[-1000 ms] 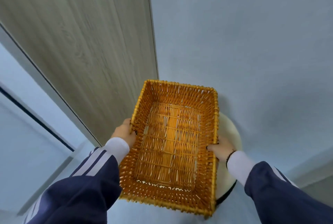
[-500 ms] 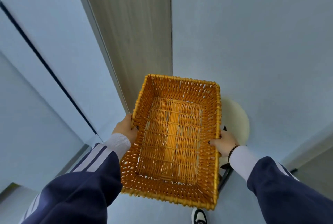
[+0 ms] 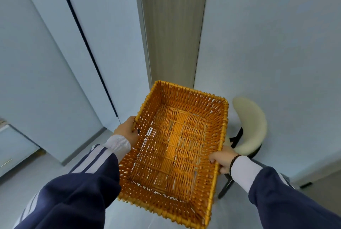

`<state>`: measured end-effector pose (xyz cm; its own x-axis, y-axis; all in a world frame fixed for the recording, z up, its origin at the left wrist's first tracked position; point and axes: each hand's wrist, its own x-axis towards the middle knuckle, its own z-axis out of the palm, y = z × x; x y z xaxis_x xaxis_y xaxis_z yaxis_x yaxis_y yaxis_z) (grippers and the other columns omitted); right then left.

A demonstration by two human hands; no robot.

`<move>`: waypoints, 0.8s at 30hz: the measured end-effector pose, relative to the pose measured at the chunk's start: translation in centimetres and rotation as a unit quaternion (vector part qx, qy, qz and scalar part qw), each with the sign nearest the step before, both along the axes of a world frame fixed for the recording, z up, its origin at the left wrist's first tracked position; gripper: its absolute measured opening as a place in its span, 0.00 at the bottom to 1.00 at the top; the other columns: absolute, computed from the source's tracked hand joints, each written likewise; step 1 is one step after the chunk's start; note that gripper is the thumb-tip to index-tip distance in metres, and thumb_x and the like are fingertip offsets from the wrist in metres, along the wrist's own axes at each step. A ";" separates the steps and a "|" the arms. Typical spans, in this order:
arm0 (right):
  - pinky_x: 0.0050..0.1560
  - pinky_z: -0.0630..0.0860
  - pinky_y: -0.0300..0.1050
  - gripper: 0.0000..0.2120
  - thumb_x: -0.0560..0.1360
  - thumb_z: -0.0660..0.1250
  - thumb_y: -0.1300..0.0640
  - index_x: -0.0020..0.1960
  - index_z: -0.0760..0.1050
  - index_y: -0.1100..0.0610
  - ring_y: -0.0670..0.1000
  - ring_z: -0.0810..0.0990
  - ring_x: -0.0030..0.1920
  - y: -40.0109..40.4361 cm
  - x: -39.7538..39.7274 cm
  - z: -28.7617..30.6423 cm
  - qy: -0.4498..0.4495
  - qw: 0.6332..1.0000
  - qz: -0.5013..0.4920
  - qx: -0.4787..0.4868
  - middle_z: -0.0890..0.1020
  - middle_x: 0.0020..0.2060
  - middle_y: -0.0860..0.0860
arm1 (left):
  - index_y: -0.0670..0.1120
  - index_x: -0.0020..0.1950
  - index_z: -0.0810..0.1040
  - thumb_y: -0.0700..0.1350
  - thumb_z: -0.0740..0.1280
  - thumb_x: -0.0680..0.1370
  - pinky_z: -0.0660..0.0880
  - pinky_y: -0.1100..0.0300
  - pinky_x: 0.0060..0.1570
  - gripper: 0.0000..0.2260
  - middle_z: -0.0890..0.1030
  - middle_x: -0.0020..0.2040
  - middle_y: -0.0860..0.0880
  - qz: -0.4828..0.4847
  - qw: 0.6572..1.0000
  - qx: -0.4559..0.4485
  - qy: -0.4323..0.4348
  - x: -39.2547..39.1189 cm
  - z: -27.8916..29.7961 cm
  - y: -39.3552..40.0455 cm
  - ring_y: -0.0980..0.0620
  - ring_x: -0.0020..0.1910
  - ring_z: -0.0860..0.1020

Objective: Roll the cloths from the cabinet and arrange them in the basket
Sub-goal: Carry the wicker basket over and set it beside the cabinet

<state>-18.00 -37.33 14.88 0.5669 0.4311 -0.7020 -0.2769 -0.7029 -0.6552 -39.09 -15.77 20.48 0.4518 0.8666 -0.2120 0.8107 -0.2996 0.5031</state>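
Basket [image 3: 173, 147] sat centre-low in frame, carried in the air, empty; no cloths in sight, so rolling and arranging all appeared left to do. Left hand [image 3: 126, 132] curled over its left rim; right hand [image 3: 222, 159] clasped the right rim. Stool [image 3: 252, 125] stood close at lower right, cabinet doors [image 3: 55, 62] at left; open floor lay lower left.

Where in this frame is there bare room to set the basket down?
Bare floor lies left of the basket, before the white cabinet. To the right it is crowded: the cream chair stands beside the right hand. The left hand grips the opposite rim.
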 end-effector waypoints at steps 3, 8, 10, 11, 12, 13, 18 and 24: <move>0.52 0.78 0.63 0.12 0.64 0.63 0.71 0.45 0.76 0.63 0.60 0.81 0.46 0.2 -0.7 -0.6 0.023 1.000 0.016 -0.004 0.81 0.44 0.60 | 0.51 0.72 0.65 0.45 0.58 0.82 0.76 0.51 0.55 0.17 0.79 0.61 0.45 0.027 0.999 -0.018 -0.004 -1.6 0.0 -1.2 0.44 0.55 0.79; 0.49 0.78 0.66 0.15 0.62 0.65 0.71 0.49 0.77 0.65 0.63 0.81 0.50 0.9 -2.9 -1.7 0.031 0.997 0.067 -0.002 0.81 0.47 0.63 | 0.48 0.71 0.66 0.42 0.61 0.81 0.75 0.50 0.55 0.18 0.78 0.61 0.44 0.110 0.992 -0.046 -0.036 -4.8 -0.4 -3.8 0.45 0.54 0.78; 0.49 0.79 0.64 0.11 0.63 0.65 0.71 0.45 0.75 0.62 0.61 0.81 0.45 1.1 -4.5 -1.7 0.026 0.996 0.089 -0.011 0.79 0.42 0.60 | 0.50 0.69 0.68 0.42 0.63 0.81 0.76 0.52 0.52 0.17 0.78 0.59 0.46 0.134 0.989 -0.050 -0.049 -6.3 -0.6 -5.3 0.47 0.50 0.78; 0.48 0.80 0.62 0.10 0.65 0.64 0.72 0.44 0.74 0.61 0.60 0.79 0.41 1.3 -5.2 -1.7 0.024 0.995 0.097 -0.013 0.77 0.40 0.59 | 0.51 0.66 0.68 0.41 0.63 0.80 0.76 0.53 0.52 0.16 0.78 0.57 0.49 0.138 0.988 -0.041 -0.059 -7.0 -0.7 -6.0 0.48 0.49 0.78; 0.46 0.81 0.59 0.09 0.67 0.63 0.73 0.43 0.73 0.61 0.59 0.78 0.39 1.5 -6.1 -1.7 0.026 0.994 0.102 -0.010 0.75 0.39 0.59 | 0.53 0.64 0.69 0.41 0.64 0.79 0.76 0.53 0.53 0.15 0.78 0.56 0.51 0.140 0.987 -0.035 -0.067 -7.8 -1.0 -6.7 0.49 0.50 0.78; 0.42 0.81 0.56 0.09 0.68 0.62 0.73 0.42 0.72 0.62 0.58 0.77 0.37 1.6 -6.8 -1.8 0.030 0.994 0.104 -0.013 0.74 0.37 0.59 | 0.52 0.66 0.69 0.42 0.65 0.78 0.77 0.50 0.56 0.17 0.78 0.58 0.52 0.140 0.987 -0.030 -0.071 -8.6 -1.7 -7.1 0.48 0.53 0.79; 0.33 0.80 0.49 0.08 0.70 0.63 0.72 0.48 0.71 0.64 0.57 0.75 0.32 2.9 -11.5 -1.8 0.032 0.990 0.136 -0.034 0.72 0.34 0.57 | 0.48 0.79 0.55 0.41 0.66 0.78 0.60 0.50 0.74 0.32 0.60 0.77 0.48 0.159 0.986 -0.043 -0.027 -11.6 -3.0 -10.4 0.47 0.75 0.61; 0.42 0.82 0.60 0.09 0.69 0.66 0.69 0.48 0.72 0.64 0.61 0.80 0.42 6.3 -18.0 -1.7 0.096 0.988 0.117 -0.026 0.77 0.39 0.60 | 0.48 0.79 0.52 0.41 0.65 0.79 0.55 0.57 0.73 0.32 0.56 0.79 0.49 0.170 0.981 -0.058 -0.069 -14.3 -5.5 -11.1 0.50 0.77 0.56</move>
<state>-35.98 -31.02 13.22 0.3096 0.4953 -0.8117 -0.2180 -0.7939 -0.5676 -53.35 -26.88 14.97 0.1718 0.9460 -0.2750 0.7753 0.0425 0.6302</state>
